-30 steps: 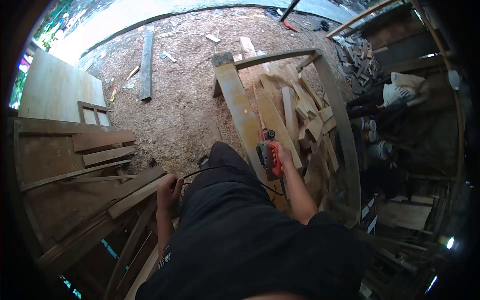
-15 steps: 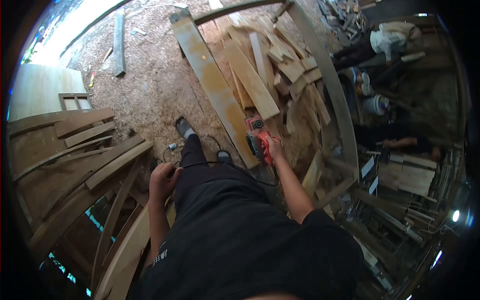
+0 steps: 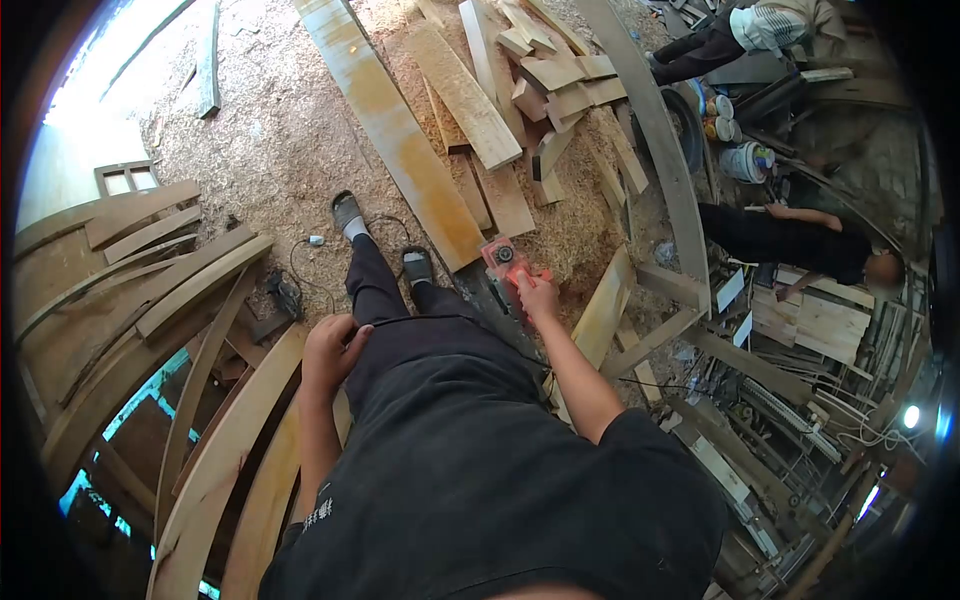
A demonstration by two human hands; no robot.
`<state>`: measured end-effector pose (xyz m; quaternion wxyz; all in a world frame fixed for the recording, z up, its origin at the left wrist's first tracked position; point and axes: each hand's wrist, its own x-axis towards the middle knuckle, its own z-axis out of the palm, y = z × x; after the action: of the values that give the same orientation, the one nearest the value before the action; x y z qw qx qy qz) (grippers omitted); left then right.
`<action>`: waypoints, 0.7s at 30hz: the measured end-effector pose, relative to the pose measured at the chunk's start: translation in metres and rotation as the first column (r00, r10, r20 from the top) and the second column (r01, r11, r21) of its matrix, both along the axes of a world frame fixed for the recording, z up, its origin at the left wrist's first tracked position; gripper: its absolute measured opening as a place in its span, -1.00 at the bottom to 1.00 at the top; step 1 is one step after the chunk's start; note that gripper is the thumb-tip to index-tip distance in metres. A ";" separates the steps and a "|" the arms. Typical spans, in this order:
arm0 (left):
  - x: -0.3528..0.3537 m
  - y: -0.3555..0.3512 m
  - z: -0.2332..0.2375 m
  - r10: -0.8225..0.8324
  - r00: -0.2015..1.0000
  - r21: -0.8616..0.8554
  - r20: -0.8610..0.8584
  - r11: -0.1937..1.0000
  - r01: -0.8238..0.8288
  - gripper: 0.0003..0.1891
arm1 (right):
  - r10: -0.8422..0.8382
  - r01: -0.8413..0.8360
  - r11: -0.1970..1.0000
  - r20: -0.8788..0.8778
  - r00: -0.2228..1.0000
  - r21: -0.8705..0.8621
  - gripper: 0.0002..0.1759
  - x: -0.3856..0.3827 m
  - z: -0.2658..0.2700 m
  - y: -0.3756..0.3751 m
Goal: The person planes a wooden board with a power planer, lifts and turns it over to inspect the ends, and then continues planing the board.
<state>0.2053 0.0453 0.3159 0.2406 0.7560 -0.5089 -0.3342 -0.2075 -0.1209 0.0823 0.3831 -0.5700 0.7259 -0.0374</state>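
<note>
Shavings Covering the Floor point(image 3: 270, 150) Around a Long Stained Board

Wood shavings are coating the floor on both sides of the long stained board point(image 3: 400, 130). To its right, a loose pile of cut wood point(image 3: 550, 90) is lying on the shavings, its pieces crossing and overlapping. A pale plank point(image 3: 465, 95) is slanting along the side of the pile nearest the board. Well to the board's left, a narrow dark beam point(image 3: 208, 60) is lying. Left of the board's near end, a small white plug point(image 3: 316, 240) is resting on the floor.
</note>
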 end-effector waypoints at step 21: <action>-0.006 -0.012 -0.020 -0.036 0.999 -0.012 0.021 0.999 0.037 -0.64 | 0.052 -0.050 0.994 0.025 0.998 -0.101 -0.44 0.043 -0.050 -0.028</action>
<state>0.1998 0.0334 0.2959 0.2341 0.7484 -0.5272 -0.3275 -0.1643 -0.1485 0.0326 0.3649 -0.6063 0.7029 -0.0720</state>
